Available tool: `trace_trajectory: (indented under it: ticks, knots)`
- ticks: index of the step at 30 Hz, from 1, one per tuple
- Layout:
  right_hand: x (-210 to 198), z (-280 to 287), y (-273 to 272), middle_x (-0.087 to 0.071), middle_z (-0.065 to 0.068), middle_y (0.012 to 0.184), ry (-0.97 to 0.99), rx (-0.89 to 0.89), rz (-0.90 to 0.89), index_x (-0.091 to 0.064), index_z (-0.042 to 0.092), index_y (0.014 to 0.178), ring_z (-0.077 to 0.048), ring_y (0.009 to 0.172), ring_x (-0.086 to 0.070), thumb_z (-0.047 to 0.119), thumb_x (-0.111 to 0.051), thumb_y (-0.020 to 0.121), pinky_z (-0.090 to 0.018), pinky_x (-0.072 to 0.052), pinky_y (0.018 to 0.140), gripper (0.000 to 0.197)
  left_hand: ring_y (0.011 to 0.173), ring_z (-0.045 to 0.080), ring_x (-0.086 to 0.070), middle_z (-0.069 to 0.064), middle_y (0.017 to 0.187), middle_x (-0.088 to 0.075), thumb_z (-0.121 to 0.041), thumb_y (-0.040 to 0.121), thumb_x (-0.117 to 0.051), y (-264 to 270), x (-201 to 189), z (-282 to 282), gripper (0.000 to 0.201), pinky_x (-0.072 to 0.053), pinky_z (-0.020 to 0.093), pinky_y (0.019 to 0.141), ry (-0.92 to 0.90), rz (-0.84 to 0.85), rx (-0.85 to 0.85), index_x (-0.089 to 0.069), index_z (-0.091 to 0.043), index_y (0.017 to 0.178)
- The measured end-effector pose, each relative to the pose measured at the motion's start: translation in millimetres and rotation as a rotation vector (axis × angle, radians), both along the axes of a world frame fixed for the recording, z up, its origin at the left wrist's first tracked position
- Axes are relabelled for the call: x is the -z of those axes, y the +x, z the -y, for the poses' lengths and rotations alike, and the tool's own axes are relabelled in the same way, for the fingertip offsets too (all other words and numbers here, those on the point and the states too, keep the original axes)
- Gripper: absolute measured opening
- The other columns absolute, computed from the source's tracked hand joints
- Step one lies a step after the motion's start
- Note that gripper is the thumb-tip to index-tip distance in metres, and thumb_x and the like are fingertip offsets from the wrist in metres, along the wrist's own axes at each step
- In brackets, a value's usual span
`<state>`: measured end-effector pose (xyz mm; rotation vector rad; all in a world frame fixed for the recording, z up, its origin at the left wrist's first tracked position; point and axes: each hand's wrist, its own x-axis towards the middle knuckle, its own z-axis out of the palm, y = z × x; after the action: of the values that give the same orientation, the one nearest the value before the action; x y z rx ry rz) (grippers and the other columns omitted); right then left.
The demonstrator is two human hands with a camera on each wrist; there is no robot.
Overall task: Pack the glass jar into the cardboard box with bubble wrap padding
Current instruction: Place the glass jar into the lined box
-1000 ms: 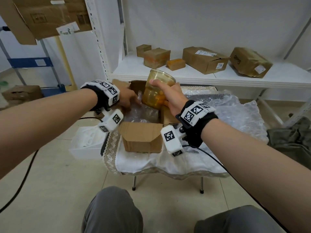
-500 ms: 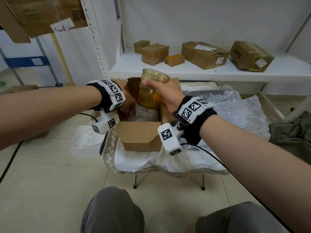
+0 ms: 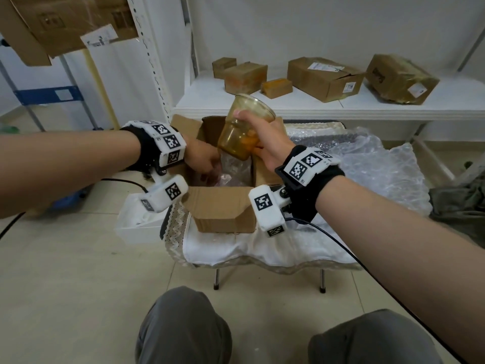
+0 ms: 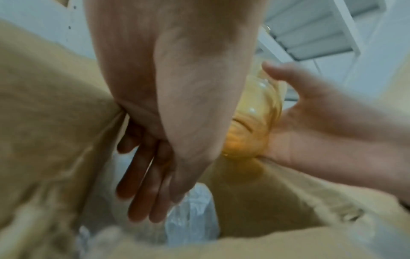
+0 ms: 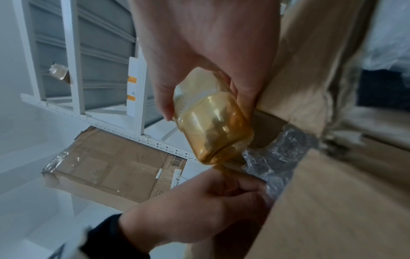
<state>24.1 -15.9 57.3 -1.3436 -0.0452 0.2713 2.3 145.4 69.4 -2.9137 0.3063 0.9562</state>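
Note:
My right hand grips an amber glass jar round its side and holds it tilted just above the open cardboard box. The jar has no lid, and its base points down toward the box's opening. Clear bubble wrap lines the inside of the box. My left hand reaches in along the left wall. Its fingers lie straight, pointing down against the bubble wrap. The jar hangs to the right of that hand.
The box stands on a small cloth-covered table, with a loose bubble wrap sheet spread to its right. A white shelf behind carries several cardboard parcels. A white bin sits on the floor at left. My knees are below.
The jar has tipped further over the box's opening. My left hand has slid from the box's left edge down inside, against the bubble wrap.

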Motion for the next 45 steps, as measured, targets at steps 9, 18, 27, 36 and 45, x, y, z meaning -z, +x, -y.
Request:
trace_trajectory:
  ticks: [9, 18, 27, 36, 45]
  knots:
    - [2.8, -3.1, -0.6, -0.069, -0.007, 0.116, -0.022, -0.002, -0.015, -0.047, 0.016, 0.133, -0.022, 0.098, -0.071, 0.043, -0.090, 0.050, -0.028, -0.058, 0.061, 0.097, 0.119, 0.030, -0.060, 0.015, 0.132, -0.060, -0.020, 0.097, -0.056, -26.6, -1.9, 25.3, 0.041, -0.052, 0.027, 0.070, -0.144, -0.151, -0.370, -0.053, -0.007, 0.136]
    - [9.9, -17.1, 2.7, -0.073, -0.002, 0.108, -0.209, -0.023, 0.046, -0.055, 0.014, 0.126, -0.019, 0.098, -0.071, 0.049, -0.094, 0.031, -0.038, -0.058, 0.084, 0.109, 0.121, 0.029, -0.058, 0.010, 0.129, -0.061, -0.033, 0.092, -0.062, -18.3, -3.1, 14.9, 0.045, -0.051, 0.017, 0.057, -0.035, -0.084, -0.360, -0.058, -0.009, 0.130]
    - [12.2, -26.5, -17.0, -0.060, -0.004, 0.117, -0.525, -0.063, 0.121, -0.040, 0.014, 0.134, -0.023, 0.106, -0.059, 0.038, -0.091, 0.055, -0.039, -0.055, 0.090, 0.097, 0.111, 0.023, -0.058, 0.001, 0.115, -0.067, -0.052, 0.091, -0.053, -4.5, -27.7, -13.5, 0.040, -0.038, 0.042, 0.108, 0.427, 0.161, 0.123, -0.067, -0.025, 0.117]
    - [6.3, -40.1, -22.6, -0.053, -0.013, 0.126, -0.679, -0.230, -0.066, -0.043, 0.004, 0.134, -0.032, 0.111, -0.059, 0.042, -0.085, 0.066, -0.049, -0.057, 0.088, 0.089, 0.090, 0.024, -0.061, 0.005, 0.107, -0.063, -0.064, 0.066, -0.041, 41.3, -10.6, -35.0, 0.040, -0.053, 0.044, 0.086, 0.312, 0.231, 0.143, -0.059, -0.029, 0.069]
    - [17.8, -53.9, -24.1, -0.047, -0.018, 0.139, -0.738, -0.369, -0.171, -0.040, 0.007, 0.143, -0.037, 0.122, -0.054, 0.032, -0.069, 0.087, -0.045, -0.049, 0.103, 0.068, 0.113, 0.021, -0.056, -0.002, 0.124, -0.061, -0.051, 0.080, -0.071, -1.5, -25.8, -31.7, 0.082, -0.046, 0.042, 0.100, 0.076, 0.319, -0.042, -0.033, -0.025, 0.148]
